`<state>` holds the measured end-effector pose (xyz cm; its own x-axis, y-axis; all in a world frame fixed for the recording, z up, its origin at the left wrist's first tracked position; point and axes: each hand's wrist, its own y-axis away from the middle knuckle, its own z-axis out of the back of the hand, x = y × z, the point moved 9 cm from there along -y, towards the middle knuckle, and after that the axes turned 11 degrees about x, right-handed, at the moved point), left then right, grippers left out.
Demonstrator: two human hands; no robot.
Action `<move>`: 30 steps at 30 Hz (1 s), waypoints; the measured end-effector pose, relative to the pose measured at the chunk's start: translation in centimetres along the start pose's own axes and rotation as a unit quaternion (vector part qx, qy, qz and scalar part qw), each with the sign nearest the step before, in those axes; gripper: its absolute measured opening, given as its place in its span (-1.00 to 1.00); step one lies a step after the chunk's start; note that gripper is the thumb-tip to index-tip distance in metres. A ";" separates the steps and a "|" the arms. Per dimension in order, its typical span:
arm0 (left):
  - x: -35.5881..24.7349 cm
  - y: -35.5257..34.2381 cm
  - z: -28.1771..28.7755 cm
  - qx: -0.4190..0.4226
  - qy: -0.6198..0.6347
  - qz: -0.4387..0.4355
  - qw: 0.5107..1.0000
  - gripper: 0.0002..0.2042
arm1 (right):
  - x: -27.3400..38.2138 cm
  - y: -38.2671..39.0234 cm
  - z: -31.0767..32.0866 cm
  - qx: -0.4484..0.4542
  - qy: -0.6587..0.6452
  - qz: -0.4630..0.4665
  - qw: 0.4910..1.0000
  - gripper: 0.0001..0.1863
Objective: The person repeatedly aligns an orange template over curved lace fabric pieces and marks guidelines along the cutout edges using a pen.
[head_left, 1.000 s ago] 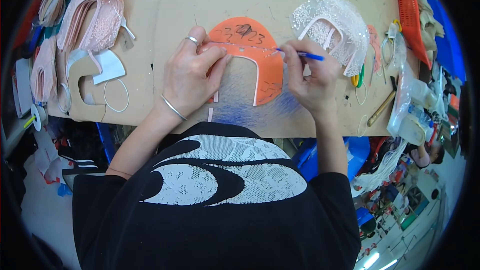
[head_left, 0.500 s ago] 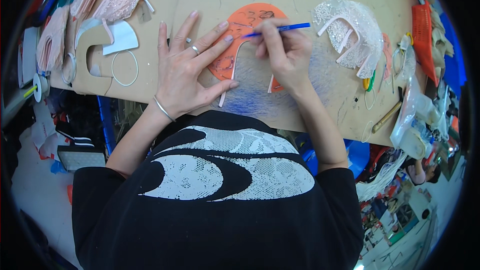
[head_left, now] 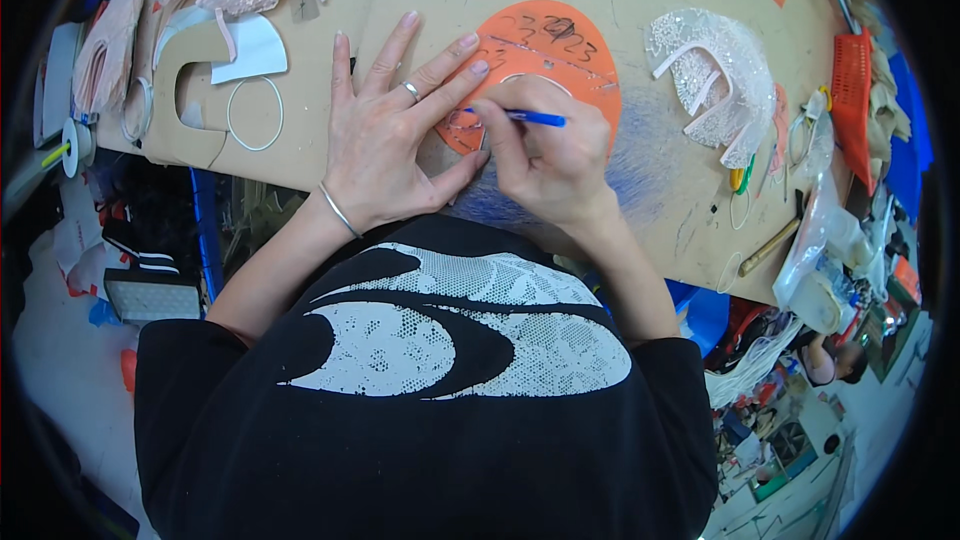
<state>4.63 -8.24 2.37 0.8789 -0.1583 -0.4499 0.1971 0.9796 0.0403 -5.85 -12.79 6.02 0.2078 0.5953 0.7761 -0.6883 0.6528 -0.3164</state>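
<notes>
An orange horseshoe-shaped template with dark marks lies on the cardboard-covered table in front of me. My left hand is spread flat, its fingertips pressing on the template's left side and its thumb near the inner edge. A pale strip shows along that inner edge; what lies beneath the template is mostly hidden. My right hand pinches a blue pen, with the tip at the template's left arm, close to my left fingers. The right hand covers part of the template's opening.
To the right lies a white sequined U-shaped piece. Pink stacked fabric pieces, a cardboard cutout and a white elastic loop are at left. An orange basket and a rod sit by the right edge.
My right hand and the pen have moved left and down, from the top of the template's inner curve to its left arm. My left hand still rests spread on the template.
</notes>
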 end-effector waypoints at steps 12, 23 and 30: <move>0.0 0.1 -0.1 0.004 -0.003 -0.002 1.000 -0.34 | 0.9 1.4 0.8 0.035 -0.005 -0.029 0.999 -0.88; -2.6 -1.7 0.5 0.029 -0.018 -0.075 0.997 -0.33 | -5.2 10.8 6.9 -0.206 -0.226 -0.306 0.901 -0.90; -6.5 -5.1 -2.7 0.068 0.026 -0.215 0.974 -0.35 | -4.9 11.3 6.9 -0.184 -0.199 -0.252 0.929 -0.92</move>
<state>-3.33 -11.91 2.67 0.6797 -0.5402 -0.4962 0.6010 0.7979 -0.0455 -19.47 -11.55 2.42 0.1159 -0.0022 0.9933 -0.2742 0.9611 0.0341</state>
